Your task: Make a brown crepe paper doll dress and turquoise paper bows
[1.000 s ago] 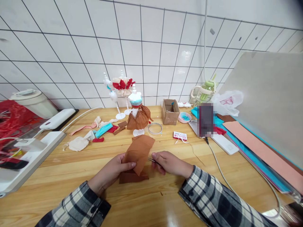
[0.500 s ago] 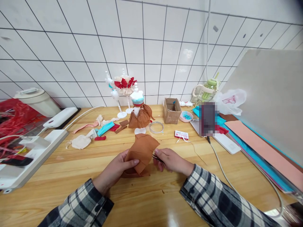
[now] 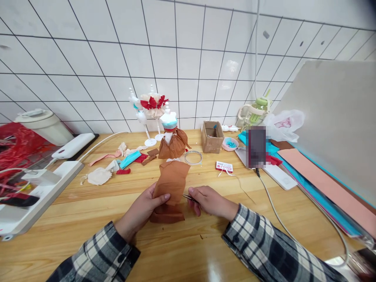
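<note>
My left hand (image 3: 149, 207) grips a folded piece of brown cloth (image 3: 173, 180), its thumb lying on top. A lower flap of the cloth hangs just above or on the wooden table. In my right hand (image 3: 207, 199) is a pair of small dark scissors (image 3: 190, 198), their points facing the cloth's right edge. Most of their handle is hidden by my fingers. Beyond the cloth stands a small white dress form (image 3: 169, 117) with a blue-and-white top and a brown gathered skirt (image 3: 174, 145).
Fabric scraps (image 3: 129, 159) lie to the left, near a power strip (image 3: 44, 196). A metal ring (image 3: 193, 157), a cardboard box (image 3: 212, 137), a pink dish (image 3: 230, 144) and a needle packet (image 3: 224, 167) sit behind my right hand. Coloured cloth sheets (image 3: 329, 188) line the right side.
The brown cloth has turned more upright and its top right corner has swung left. The scissors have shifted slightly left, and more of their points show beside the cloth edge.
</note>
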A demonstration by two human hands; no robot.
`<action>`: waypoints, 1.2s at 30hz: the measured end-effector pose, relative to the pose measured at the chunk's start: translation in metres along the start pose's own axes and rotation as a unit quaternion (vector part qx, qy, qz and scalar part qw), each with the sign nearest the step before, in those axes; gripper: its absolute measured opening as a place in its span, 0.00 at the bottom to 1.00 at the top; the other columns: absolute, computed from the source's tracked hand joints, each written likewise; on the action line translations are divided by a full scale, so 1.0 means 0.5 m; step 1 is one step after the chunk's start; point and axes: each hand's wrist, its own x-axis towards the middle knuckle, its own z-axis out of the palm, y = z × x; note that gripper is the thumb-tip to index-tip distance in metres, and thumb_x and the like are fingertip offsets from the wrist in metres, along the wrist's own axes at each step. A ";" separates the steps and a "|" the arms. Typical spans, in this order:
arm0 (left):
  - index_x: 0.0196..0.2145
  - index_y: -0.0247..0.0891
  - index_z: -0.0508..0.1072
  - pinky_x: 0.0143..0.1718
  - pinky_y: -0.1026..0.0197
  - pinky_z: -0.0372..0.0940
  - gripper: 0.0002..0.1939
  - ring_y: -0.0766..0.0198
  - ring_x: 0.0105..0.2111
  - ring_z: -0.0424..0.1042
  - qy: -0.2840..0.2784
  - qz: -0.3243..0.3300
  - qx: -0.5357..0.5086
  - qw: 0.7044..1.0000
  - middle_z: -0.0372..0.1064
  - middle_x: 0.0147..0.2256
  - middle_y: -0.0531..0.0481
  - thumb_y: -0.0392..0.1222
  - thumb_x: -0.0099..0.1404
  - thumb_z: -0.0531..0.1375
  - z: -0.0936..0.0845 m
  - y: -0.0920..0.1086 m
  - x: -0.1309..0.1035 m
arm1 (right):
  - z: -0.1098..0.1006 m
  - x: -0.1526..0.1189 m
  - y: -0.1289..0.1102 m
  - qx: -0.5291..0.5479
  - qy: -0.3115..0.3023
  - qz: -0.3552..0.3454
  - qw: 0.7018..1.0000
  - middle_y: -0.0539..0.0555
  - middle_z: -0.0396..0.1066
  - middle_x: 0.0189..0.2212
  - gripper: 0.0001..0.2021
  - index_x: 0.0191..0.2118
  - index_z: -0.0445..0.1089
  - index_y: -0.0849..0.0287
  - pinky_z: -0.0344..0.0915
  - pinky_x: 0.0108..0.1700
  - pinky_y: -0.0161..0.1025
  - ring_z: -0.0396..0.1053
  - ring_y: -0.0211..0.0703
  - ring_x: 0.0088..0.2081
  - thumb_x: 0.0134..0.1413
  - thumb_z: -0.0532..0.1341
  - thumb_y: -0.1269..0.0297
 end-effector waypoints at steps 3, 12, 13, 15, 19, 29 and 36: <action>0.49 0.38 0.70 0.43 0.60 0.66 0.26 0.55 0.41 0.74 -0.016 0.008 0.008 1.000 0.77 0.41 0.46 0.37 0.52 0.68 -0.002 -0.001 0.002 | 0.003 0.002 0.003 -0.007 0.004 -0.006 1.000 0.49 0.66 0.15 0.33 0.28 0.68 0.62 0.57 0.27 0.30 0.62 0.33 0.20 0.61 0.38 0.40; 0.48 0.38 0.72 0.46 0.56 0.65 0.25 0.53 0.44 0.73 -0.050 0.013 0.027 0.998 0.75 0.44 0.45 0.38 0.52 0.68 -0.002 -0.003 0.004 | 0.003 0.005 0.001 -0.067 0.015 -0.023 0.997 0.48 0.62 0.17 0.33 0.28 0.68 0.61 0.56 0.27 0.31 0.59 0.33 0.21 0.61 0.38 0.41; 0.48 0.38 0.72 0.46 0.57 0.65 0.24 0.53 0.43 0.73 -0.050 0.015 0.030 0.998 0.75 0.44 0.45 0.38 0.52 0.68 -0.002 -0.003 0.004 | 0.003 0.006 0.002 -0.078 0.019 -0.032 0.996 0.48 0.62 0.19 0.32 0.28 0.68 0.60 0.55 0.27 0.32 0.59 0.34 0.22 0.62 0.38 0.41; 0.47 0.37 0.72 0.45 0.58 0.65 0.23 0.54 0.43 0.73 -0.049 0.016 0.032 0.998 0.76 0.44 0.45 0.38 0.52 0.68 -0.002 -0.003 0.004 | 0.004 0.008 0.004 -0.099 0.024 -0.048 0.994 0.48 0.63 0.20 0.31 0.28 0.68 0.60 0.55 0.28 0.32 0.60 0.34 0.24 0.62 0.38 0.43; 0.45 0.37 0.72 0.42 0.59 0.66 0.21 0.56 0.40 0.74 -0.057 0.008 0.035 0.998 0.76 0.41 0.46 0.38 0.53 0.68 -0.002 0.002 0.001 | 0.002 0.013 0.010 -0.127 0.036 -0.061 0.989 0.48 0.64 0.21 0.28 0.28 0.67 0.59 0.54 0.29 0.32 0.61 0.35 0.25 0.64 0.40 0.47; 0.40 0.35 0.75 0.35 0.60 0.67 0.17 0.58 0.29 0.74 -0.019 -0.018 0.033 0.999 0.77 0.28 0.49 0.41 0.52 0.68 0.000 0.003 0.002 | -0.002 0.002 -0.003 -0.114 0.024 -0.062 0.991 0.50 0.67 0.26 0.27 0.33 0.70 0.59 0.57 0.33 0.34 0.62 0.37 0.30 0.64 0.41 0.48; 0.40 0.36 0.73 0.34 0.62 0.67 0.17 0.61 0.29 0.74 -0.017 -0.010 0.029 0.999 0.77 0.30 0.51 0.39 0.53 0.68 -0.002 0.001 0.004 | -0.006 -0.003 -0.006 -0.068 -0.023 -0.087 0.994 0.48 0.62 0.24 0.23 0.29 0.64 0.60 0.57 0.33 0.33 0.60 0.36 0.28 0.63 0.45 0.47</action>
